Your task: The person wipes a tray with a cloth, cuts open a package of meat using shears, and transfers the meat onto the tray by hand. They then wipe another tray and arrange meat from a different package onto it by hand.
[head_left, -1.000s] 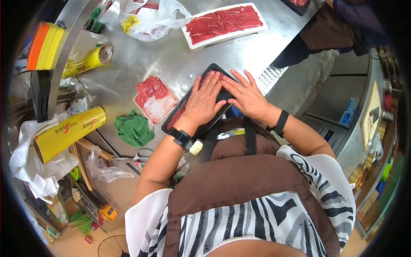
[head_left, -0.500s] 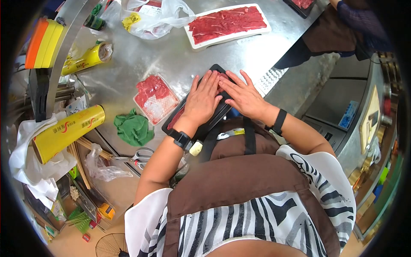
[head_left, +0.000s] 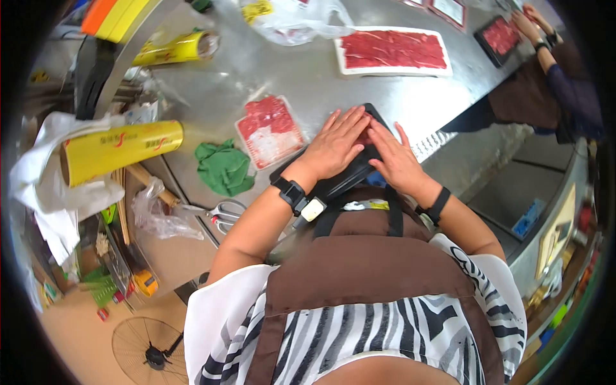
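A black tray (head_left: 347,184) lies at the steel table's near edge, tilted diagonally in the view. Both of my hands rest over it, fingers stretched out and their tips close together. My left hand (head_left: 335,145) lies flat across the tray's middle. My right hand (head_left: 399,158) presses from the other side, thumb apart from the fingers. Between the fingertips shows a bit of red meat (head_left: 364,137); the hands hide the rest of it. Just left of the tray is a clear-white tray (head_left: 277,154) with raw red meat slices at its far end.
A green cloth (head_left: 224,168), scissors (head_left: 226,214) and yellow film rolls (head_left: 122,151) lie to the left. Beyond my hands stand a white tray (head_left: 340,64) of meat slices and a plastic bag (head_left: 295,25). At upper right a co-worker's hands (head_left: 529,24) touch another black meat tray (head_left: 482,42).
The view has swung, so the table's things sit farther right and the co-worker's hands have come into sight. My hands stay on the black tray, and less meat shows beneath them.
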The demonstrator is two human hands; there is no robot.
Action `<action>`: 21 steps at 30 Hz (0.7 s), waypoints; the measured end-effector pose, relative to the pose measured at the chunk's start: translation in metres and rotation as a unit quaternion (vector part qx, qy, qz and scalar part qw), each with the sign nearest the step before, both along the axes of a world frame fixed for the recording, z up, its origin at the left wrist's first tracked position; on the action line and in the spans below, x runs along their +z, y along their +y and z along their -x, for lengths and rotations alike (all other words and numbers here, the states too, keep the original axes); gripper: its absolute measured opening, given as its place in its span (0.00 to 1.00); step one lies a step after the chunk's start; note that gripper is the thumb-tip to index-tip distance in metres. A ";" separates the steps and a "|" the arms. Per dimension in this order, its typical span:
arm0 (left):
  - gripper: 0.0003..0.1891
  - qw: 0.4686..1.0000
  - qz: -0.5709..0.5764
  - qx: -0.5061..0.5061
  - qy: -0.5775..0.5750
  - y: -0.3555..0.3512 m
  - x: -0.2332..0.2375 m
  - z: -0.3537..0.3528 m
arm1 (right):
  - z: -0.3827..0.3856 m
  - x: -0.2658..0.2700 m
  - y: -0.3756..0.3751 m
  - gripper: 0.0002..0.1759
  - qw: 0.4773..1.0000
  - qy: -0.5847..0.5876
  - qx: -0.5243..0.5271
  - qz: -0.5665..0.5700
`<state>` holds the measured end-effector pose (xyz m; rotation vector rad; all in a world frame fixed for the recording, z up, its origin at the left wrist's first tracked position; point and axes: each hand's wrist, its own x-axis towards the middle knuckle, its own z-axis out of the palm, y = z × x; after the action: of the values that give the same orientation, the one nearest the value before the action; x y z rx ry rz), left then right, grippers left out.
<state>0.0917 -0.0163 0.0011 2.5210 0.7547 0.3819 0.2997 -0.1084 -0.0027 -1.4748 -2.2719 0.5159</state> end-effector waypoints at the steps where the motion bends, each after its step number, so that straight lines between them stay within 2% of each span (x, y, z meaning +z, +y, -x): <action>1: 0.28 0.999 0.013 0.021 -0.035 0.000 0.007 0.006 | 0.001 0.006 0.001 0.40 1.000 -0.002 -0.009 -0.017; 3: 0.25 0.995 -0.018 0.075 -0.069 0.003 0.011 0.034 | 0.005 0.020 0.007 0.37 0.999 0.018 -0.018 -0.047; 5: 0.21 0.955 -0.073 0.275 -0.084 0.004 -0.005 0.069 | 0.009 0.025 0.014 0.33 0.996 0.031 -0.037 -0.075; 6: 0.21 0.954 -0.074 0.279 -0.086 0.005 -0.006 0.081 | 0.016 0.025 0.021 0.28 0.995 0.045 -0.031 -0.083; 8: 0.18 0.924 -0.123 0.363 0.000 0.005 -0.007 0.097 | 0.032 0.027 0.038 0.26 0.995 0.068 0.006 -0.076; 10: 0.19 0.926 -0.126 0.356 0.011 0.010 -0.010 0.101 | 0.054 0.025 0.057 0.19 0.994 0.084 0.036 -0.068; 12: 0.20 0.928 -0.129 0.349 0.022 0.015 -0.013 0.103 | 0.080 0.021 0.079 0.17 0.996 0.072 0.034 -0.042; 14: 0.18 0.882 -0.027 0.465 -0.071 0.019 -0.016 0.107 | 0.108 0.019 0.107 0.16 0.997 0.062 0.033 -0.019; 15: 0.18 0.880 -0.029 0.469 -0.073 0.019 -0.016 0.112 | 0.123 0.017 0.122 0.16 0.999 0.050 0.007 0.006; 17: 0.16 0.840 -0.037 0.537 -0.070 0.019 -0.016 0.124 | 0.149 0.015 0.148 0.16 0.999 0.037 -0.015 0.027; 21: 0.14 0.869 -0.065 0.490 -0.033 0.027 -0.020 0.137 | 0.184 0.001 0.176 0.16 0.999 -0.034 -0.004 0.015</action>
<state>-0.0449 0.0103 -0.0191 2.0101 2.0053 0.8522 0.1156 0.0672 -0.0012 -1.5376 -2.3175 0.5071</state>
